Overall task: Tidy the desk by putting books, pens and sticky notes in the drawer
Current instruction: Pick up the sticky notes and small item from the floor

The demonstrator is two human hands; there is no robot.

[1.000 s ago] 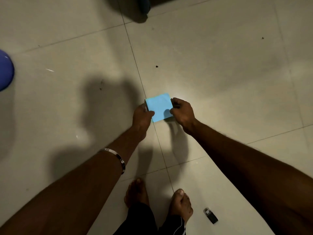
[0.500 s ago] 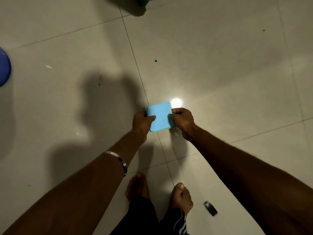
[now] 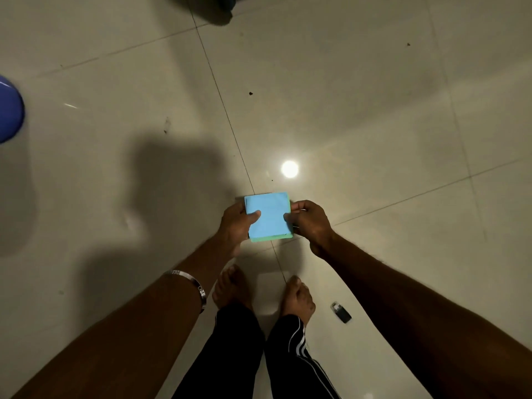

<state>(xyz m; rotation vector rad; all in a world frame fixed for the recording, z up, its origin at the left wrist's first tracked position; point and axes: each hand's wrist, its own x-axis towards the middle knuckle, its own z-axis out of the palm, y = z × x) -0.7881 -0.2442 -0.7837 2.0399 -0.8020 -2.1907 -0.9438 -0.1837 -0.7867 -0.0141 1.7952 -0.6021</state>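
Sticky-note pad (image 3: 269, 216) flat, face up, between left hand (image 3: 234, 223), right hand (image 3: 309, 223).

Glossy pale tiled floor (image 3: 359, 96) crossed by thin dark grout lines; a round lamp reflection (image 3: 289, 169) glares near its middle, broad soft shadows (image 3: 161, 180) spread left, dark specks dot the far tiles

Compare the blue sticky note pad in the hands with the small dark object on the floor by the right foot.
The blue square sticky note pad is held above the floor, pinched by the left hand and right hand; the small dark oblong object lies untouched on the pale tiled floor. The pad is bright, with a green layer underneath; the object is black. The pad looks larger. What the object is cannot be told.
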